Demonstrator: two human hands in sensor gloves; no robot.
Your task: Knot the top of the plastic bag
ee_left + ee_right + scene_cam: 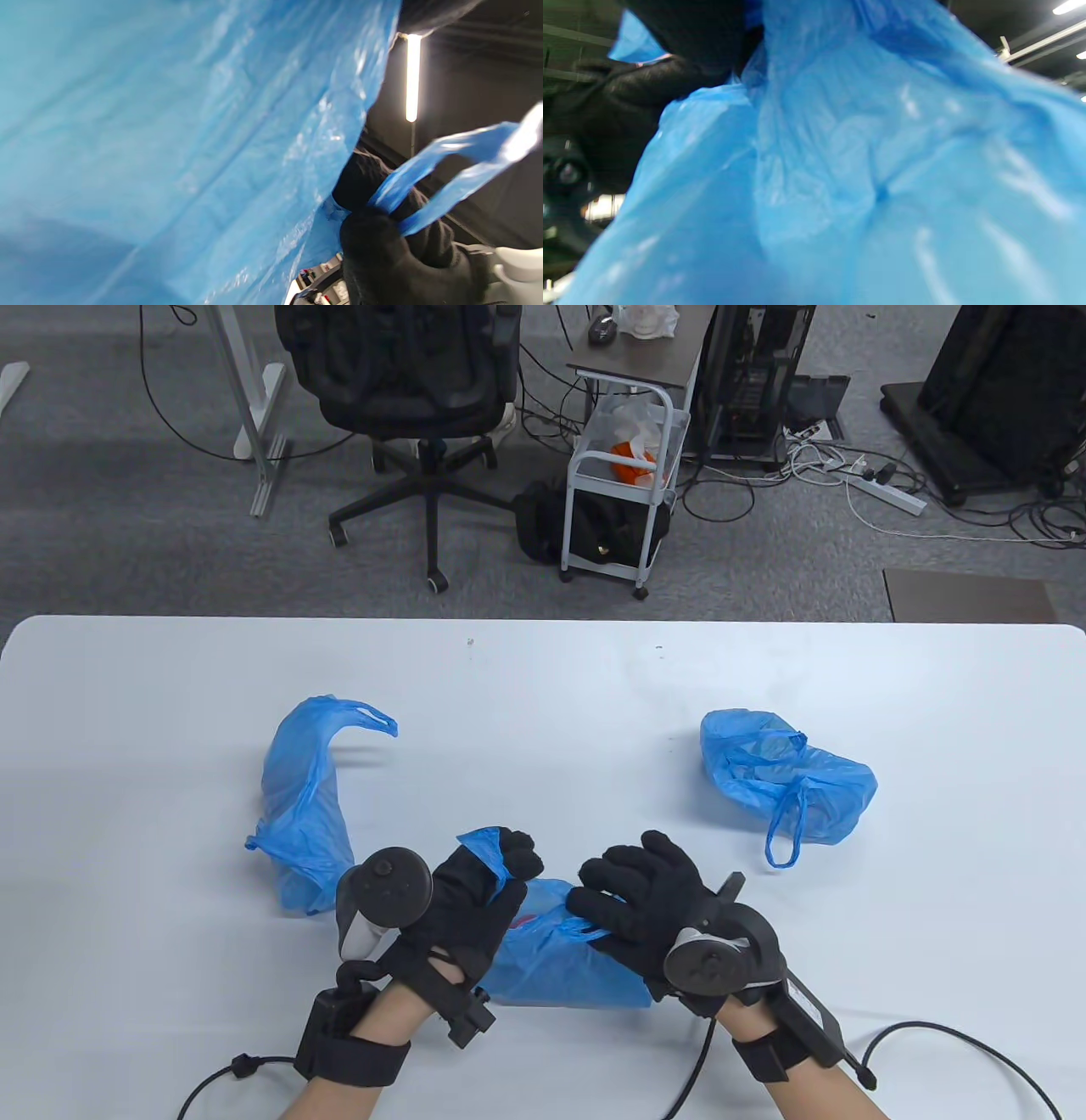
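Observation:
A blue plastic bag (551,967) lies on the white table (543,678) between my two hands. My left hand (501,865) grips one of its handle loops (485,845), which sticks up past the fingers. In the left wrist view the bag (178,152) fills the frame and the loop (449,169) runs through the gloved fingers (382,250). My right hand (628,899) grips the bag's other handle (585,931) just right of the left hand. The right wrist view shows only blue plastic (865,178) close up.
A second blue bag (785,780), with its top gathered, lies at the right. A third, longer blue bag (301,806) lies at the left. Cables trail from both wrists at the table's front edge. An office chair and a cart stand beyond the table.

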